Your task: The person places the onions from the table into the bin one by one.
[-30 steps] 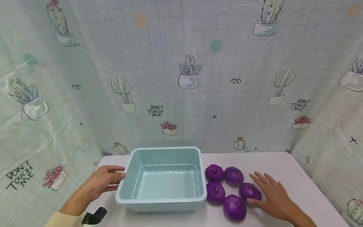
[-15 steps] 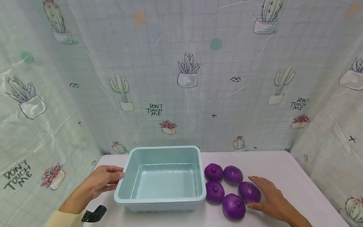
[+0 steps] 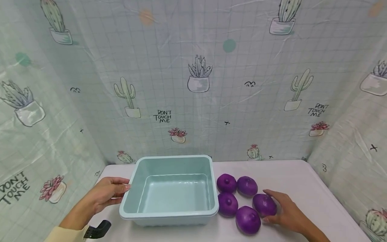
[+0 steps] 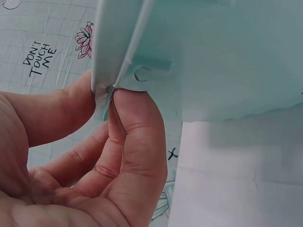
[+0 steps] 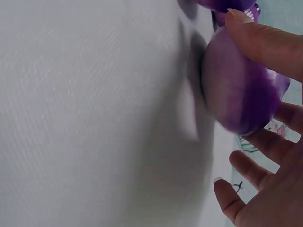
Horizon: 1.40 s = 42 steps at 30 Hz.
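Note:
On the left, the fingers and thumb of my left hand (image 3: 105,195) pinch the rim of a light-blue plastic basin (image 3: 169,214); the left wrist view shows thumb and forefinger (image 4: 139,137) meeting at that rim. My right hand (image 3: 287,213) has its thumb and fingers around the rightmost purple round fruit (image 3: 264,205), smooth with a small nub. In the right wrist view the thumb (image 5: 265,42) lies over one side of this purple fruit (image 5: 241,90) and a fingertip is at its opposite side; the other fingers spread loosely.
Several like purple fruits (image 3: 248,220) cluster between basin and right hand, close to the held one. The white table (image 3: 290,174) ends at a curtain (image 3: 242,134) printed with cacti, which also stands at both sides. A black band (image 3: 98,230) is on the left wrist.
My right hand has lowered from above the rightmost purple fruit, its spread fingers closing in around it. My left hand stays at the basin's rim. The whole head view shifts slightly.

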Each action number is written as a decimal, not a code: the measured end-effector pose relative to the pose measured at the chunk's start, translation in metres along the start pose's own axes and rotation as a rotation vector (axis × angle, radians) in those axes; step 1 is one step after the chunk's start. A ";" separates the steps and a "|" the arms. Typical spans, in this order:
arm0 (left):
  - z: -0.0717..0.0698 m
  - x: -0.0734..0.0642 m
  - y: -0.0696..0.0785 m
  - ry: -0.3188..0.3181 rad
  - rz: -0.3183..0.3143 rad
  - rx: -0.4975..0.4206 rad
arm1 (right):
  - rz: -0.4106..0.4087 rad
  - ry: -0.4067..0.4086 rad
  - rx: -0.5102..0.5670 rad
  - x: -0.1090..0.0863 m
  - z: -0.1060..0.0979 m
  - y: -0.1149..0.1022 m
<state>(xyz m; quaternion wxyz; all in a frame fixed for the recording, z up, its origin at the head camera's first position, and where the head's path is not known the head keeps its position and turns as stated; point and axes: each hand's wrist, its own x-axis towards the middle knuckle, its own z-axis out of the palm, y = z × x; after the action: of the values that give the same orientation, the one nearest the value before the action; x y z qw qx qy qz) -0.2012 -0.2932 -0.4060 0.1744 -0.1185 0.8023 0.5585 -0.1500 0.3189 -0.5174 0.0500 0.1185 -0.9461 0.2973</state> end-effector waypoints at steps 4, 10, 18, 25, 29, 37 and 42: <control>0.000 -0.002 -0.001 0.000 -0.007 0.000 | 0.007 -0.004 0.031 0.001 0.002 0.005; 0.000 -0.001 0.000 0.005 -0.008 0.007 | 0.090 -0.055 0.082 0.002 -0.001 0.006; -0.007 -0.002 -0.005 0.000 -0.004 -0.006 | 0.110 -0.058 0.105 0.009 -0.009 -0.003; -0.001 0.000 -0.001 0.029 -0.001 0.010 | 0.130 -0.061 0.148 0.009 -0.021 -0.023; 0.000 0.001 0.001 0.042 -0.022 0.009 | 0.073 -0.052 0.193 0.013 -0.026 -0.036; 0.000 0.000 0.000 0.035 -0.025 0.001 | 0.023 -0.110 0.316 0.021 -0.033 -0.058; 0.000 0.002 0.002 0.032 -0.016 0.009 | -0.029 -0.113 0.326 0.024 -0.037 -0.070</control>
<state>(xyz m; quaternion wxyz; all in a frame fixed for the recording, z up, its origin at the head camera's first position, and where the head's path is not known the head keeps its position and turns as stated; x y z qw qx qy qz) -0.2039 -0.2924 -0.4053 0.1665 -0.1333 0.8066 0.5513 -0.1544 0.2799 -0.4445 -0.0188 0.1551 -0.8849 0.4387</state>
